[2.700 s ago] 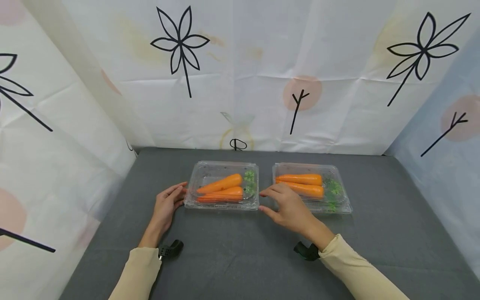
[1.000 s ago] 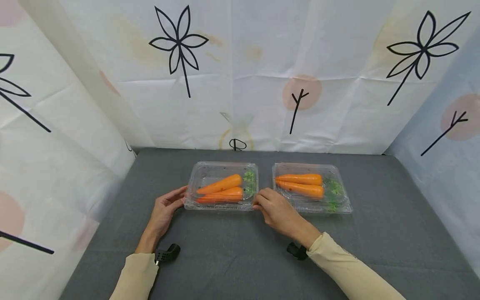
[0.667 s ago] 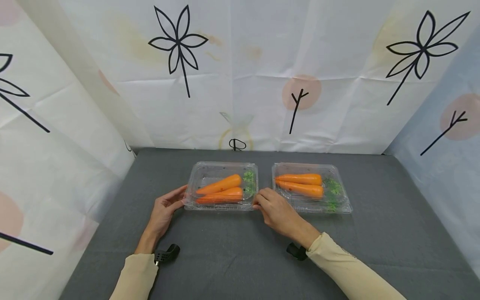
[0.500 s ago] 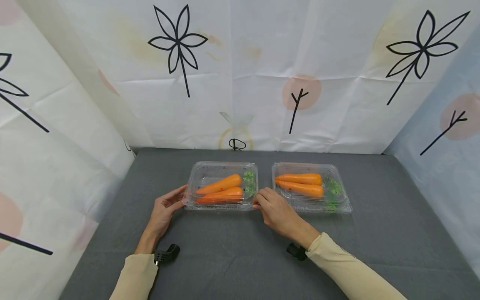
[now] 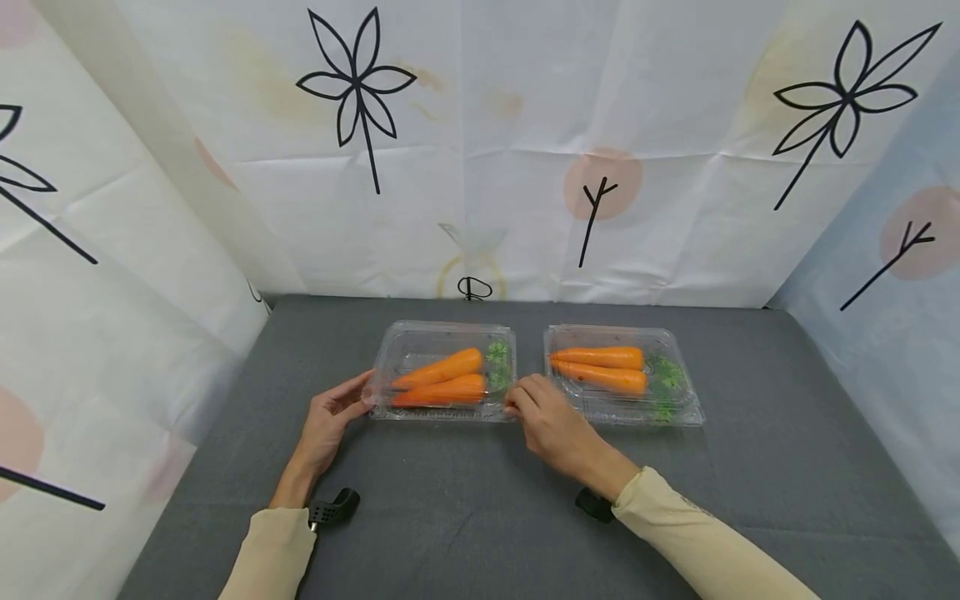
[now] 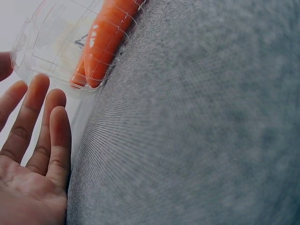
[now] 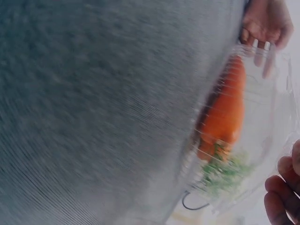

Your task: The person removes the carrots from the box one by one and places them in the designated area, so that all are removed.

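A clear plastic clamshell box [image 5: 420,337] lies on the left half of the grey table, with two carrots [image 5: 441,368] and a sprig of green leaves [image 5: 498,354] inside. My right hand [image 5: 551,423] pinches the lid's edge at the front right corner; its curled fingers [image 7: 281,194] show beside the rim in the right wrist view. The lid's front edge stands slightly raised. On the opposite side, my left hand [image 5: 327,421] has its straight fingers [image 6: 58,131] up against the box's left end, the thumb by the front left corner.
A second clear box [image 5: 600,335] with two carrots [image 5: 600,380] and greens sits just right of the first, close behind my right hand. Patterned white cloth [image 5: 525,100] rises behind the grey table [image 5: 480,517] and along both sides. Black wrist mounts are strapped to both arms.
My right hand has moved left from the gap between the boxes and closed on the left box's corner. Since half a second ago, the lid's front edge has risen slightly.
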`<state>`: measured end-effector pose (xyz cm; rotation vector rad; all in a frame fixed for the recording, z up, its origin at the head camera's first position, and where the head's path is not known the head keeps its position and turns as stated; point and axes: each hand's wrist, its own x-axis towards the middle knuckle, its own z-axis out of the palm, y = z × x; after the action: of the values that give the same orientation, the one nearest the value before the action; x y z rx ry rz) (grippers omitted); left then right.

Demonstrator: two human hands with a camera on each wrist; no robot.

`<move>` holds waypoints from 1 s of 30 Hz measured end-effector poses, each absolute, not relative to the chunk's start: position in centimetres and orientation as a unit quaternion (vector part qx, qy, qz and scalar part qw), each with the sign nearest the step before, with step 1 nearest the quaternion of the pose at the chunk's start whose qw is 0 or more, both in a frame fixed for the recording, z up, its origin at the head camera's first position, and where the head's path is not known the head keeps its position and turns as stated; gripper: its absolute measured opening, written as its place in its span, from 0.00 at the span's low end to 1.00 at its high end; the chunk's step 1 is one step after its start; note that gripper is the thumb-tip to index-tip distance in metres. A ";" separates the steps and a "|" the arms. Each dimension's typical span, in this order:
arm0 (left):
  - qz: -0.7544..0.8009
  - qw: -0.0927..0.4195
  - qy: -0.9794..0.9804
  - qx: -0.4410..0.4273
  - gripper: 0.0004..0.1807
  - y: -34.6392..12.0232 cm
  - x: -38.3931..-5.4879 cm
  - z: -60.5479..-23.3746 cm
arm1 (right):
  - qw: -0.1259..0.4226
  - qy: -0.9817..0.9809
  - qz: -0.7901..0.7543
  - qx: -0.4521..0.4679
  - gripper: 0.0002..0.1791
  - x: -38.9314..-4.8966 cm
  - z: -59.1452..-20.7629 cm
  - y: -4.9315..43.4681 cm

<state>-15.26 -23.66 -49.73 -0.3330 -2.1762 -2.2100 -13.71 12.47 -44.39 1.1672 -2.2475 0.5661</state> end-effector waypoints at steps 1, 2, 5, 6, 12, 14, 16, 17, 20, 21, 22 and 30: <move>-0.708 0.011 -0.698 -0.105 0.25 -23.6 -15.3 -49.7 | 0.271 -0.830 0.223 0.433 0.13 -13.8 -44.1 12.6; -0.709 0.011 -0.698 -0.102 0.25 -23.6 -15.3 -49.7 | 0.274 -0.827 0.234 0.432 0.12 -13.9 -43.8 12.6; -0.709 0.011 -0.698 -0.101 0.24 -23.6 -15.3 -49.7 | 0.280 -0.815 0.275 0.427 0.04 -14.4 -42.7 12.9; -0.709 0.011 -0.697 -0.101 0.24 -23.7 -15.3 -49.7 | 0.278 -0.812 0.291 0.423 0.02 -14.6 -42.2 13.0; -0.704 0.010 -0.701 -0.111 0.25 -23.6 -15.3 -49.6 | 0.243 -0.815 0.362 0.382 0.07 -16.0 -39.2 13.3; -0.701 0.010 -0.704 -0.114 0.25 -23.6 -15.3 -49.6 | 0.238 -0.817 0.375 0.369 0.06 -16.8 -38.5 13.3; -0.701 0.010 -0.704 -0.116 0.25 -23.6 -15.3 -49.6 | 0.232 -0.817 0.391 0.356 0.05 -17.7 -37.9 13.2; -0.701 0.010 -0.704 -0.117 0.25 -23.6 -15.3 -49.6 | 0.229 -0.817 0.400 0.347 0.05 -18.1 -37.7 13.2; -0.701 0.009 -0.703 -0.118 0.25 -23.7 -15.3 -49.7 | 0.212 -0.814 0.441 0.314 0.05 -19.3 -37.0 12.9; -0.701 0.009 -0.703 -0.118 0.25 -23.7 -15.3 -49.7 | 0.203 -0.813 0.456 0.299 0.06 -19.7 -36.7 12.8; -0.702 0.009 -0.703 -0.119 0.25 -23.7 -15.3 -49.7 | 0.196 -0.811 0.472 0.284 0.07 -20.2 -36.6 12.6; -0.708 0.008 -0.696 -0.118 0.25 -23.5 -15.3 -49.7 | 0.138 -0.819 0.529 0.177 0.16 -23.6 -35.5 11.9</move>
<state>-15.30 -23.49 -49.71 -0.3684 -2.1761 -2.2120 -23.63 11.87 -35.49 0.5125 -2.3671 1.5285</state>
